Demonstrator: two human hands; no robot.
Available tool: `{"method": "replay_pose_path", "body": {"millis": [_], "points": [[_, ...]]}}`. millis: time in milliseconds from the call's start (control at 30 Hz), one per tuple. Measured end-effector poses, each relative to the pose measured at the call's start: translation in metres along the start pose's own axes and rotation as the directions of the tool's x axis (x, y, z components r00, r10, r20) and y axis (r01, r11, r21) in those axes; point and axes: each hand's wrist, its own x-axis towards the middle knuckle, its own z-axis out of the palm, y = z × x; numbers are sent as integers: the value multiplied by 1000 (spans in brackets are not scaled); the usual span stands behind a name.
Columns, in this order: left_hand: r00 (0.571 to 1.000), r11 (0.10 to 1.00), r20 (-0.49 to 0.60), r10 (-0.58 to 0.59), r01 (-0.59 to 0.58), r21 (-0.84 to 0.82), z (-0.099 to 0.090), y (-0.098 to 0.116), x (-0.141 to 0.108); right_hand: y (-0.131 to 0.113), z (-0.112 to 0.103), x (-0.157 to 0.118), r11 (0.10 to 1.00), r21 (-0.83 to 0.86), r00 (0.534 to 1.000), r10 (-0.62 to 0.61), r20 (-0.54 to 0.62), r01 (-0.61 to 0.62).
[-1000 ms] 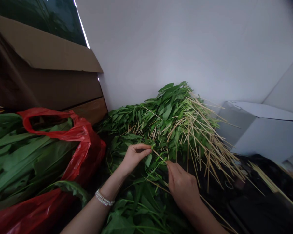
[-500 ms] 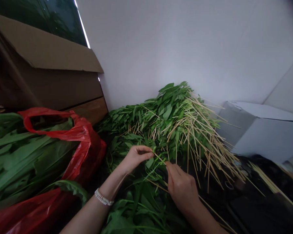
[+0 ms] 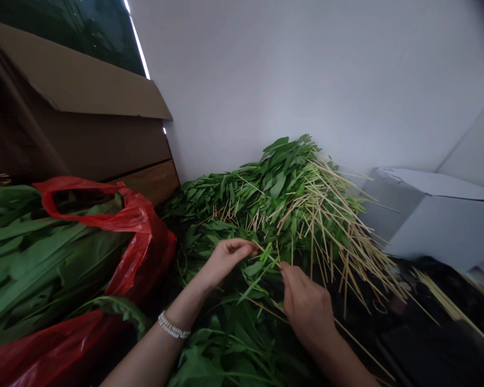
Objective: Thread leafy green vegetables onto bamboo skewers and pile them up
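Observation:
My left hand (image 3: 228, 260), with a beaded bracelet at the wrist, pinches one end of a thin wooden skewer (image 3: 271, 257). Farther along the same skewer, my right hand (image 3: 304, 293) has its fingers closed on it. Between the two hands, green stems and leaves (image 3: 255, 269) hang on the skewer. Just behind lies a heap of leafy greens (image 3: 278, 183) on many pale skewers (image 3: 339, 226). More loose leaves (image 3: 226, 344) lie below my hands.
A red plastic bag (image 3: 139, 220) full of long leaves stands at the left, before an open cardboard box (image 3: 105, 140). At the right are a white box (image 3: 443, 220) and loose skewers (image 3: 447, 301) on black material.
Both hands have shifted slightly to the right. The stems on the skewer now sit bunched together between the hands instead of spread along it.

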Motion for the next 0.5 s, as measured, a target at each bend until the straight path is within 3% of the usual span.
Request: {"method": "replay_pose_path", "body": {"millis": [100, 167, 333, 500], "points": [[997, 992, -45, 66, -61, 110, -7, 4, 1, 5, -5, 3, 997, -60, 997, 43, -61, -46], [996, 976, -17, 87, -82, 204, -10, 5, 2, 9, -6, 3, 991, -97, 994, 82, -74, -89], [984, 885, 143, 104, -157, 438, -9, 1, 0, 18, -4, -3, 989, -68, 990, 132, -48, -135], [930, 725, 352, 103, -313, 614, -13, -1, -2, 22, -10, 0, 986, -63, 988, 153, -15, -154]]}}
